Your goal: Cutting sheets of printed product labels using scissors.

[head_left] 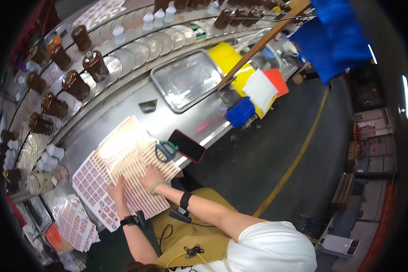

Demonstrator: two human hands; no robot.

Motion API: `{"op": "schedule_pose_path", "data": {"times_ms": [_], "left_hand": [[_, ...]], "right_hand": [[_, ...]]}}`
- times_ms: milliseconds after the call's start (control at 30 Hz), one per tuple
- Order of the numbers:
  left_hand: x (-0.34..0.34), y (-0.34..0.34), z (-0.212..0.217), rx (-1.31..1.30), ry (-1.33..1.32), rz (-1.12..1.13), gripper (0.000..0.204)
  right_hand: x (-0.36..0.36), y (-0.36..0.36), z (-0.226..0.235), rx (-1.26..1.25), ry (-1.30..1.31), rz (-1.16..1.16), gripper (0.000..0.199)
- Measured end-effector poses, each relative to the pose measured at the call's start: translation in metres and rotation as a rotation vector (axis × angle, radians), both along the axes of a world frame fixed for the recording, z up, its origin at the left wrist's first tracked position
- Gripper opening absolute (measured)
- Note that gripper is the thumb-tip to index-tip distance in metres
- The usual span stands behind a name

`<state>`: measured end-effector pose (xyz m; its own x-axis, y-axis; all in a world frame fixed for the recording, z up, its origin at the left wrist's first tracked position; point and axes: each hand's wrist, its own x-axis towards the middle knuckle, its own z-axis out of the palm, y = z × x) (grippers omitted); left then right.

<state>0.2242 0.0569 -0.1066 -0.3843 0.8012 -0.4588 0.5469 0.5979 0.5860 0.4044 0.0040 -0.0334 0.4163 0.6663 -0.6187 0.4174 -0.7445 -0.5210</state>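
Note:
Sheets of printed labels lie overlapped on the metal bench in front of me. On top is a sheet with tan and white stripes (140,195), its far part washed out by glare. Beneath its left side shows a sheet of small pink square labels (89,183). My left hand (117,191), watch on the wrist, is closed at the striped sheet's left part, fingertips pressed together on the paper. My right hand (151,177), with a pale green bracelet, rests on the same sheet, thumb and fingers apart. Just beyond it, green-handled scissors (166,151) lie on the sheet.
A dark phone (188,145) lies right of the scissors at the bench edge. Farther off stands a clear-lidded metal tray (188,79). Brown jars (95,65) and round discs (138,52) line a curved conveyor. More label sheets (75,222) are stacked at lower left.

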Motion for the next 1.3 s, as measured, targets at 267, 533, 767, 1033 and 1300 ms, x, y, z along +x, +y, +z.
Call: {"op": "schedule_pose_path", "data": {"times_ms": [267,533,767,1033,1300], "left_hand": [[-0.001,0.000,0.009,0.093,-0.321,-0.019,0.045],[-0.023,-0.019,0.099,0.180,-0.881,-0.203,0.037],[-0.041,-0.042,0.205,0.572,-0.775,-0.306,0.041],[0.002,-0.017,0.128,0.637,-0.450,-0.465,0.009],[-0.018,-0.044,0.183,0.782,-0.330,-0.217,0.043]], "right_hand": [[0.000,0.001,-0.023,0.040,-0.005,-0.030,0.052],[0.046,-0.017,0.017,0.423,0.363,0.130,0.049],[0.024,-0.003,0.124,0.896,0.584,0.320,0.031],[0.043,0.012,0.039,0.726,0.547,0.537,0.020],[0.061,0.036,0.074,0.691,0.588,0.372,0.032]]}}
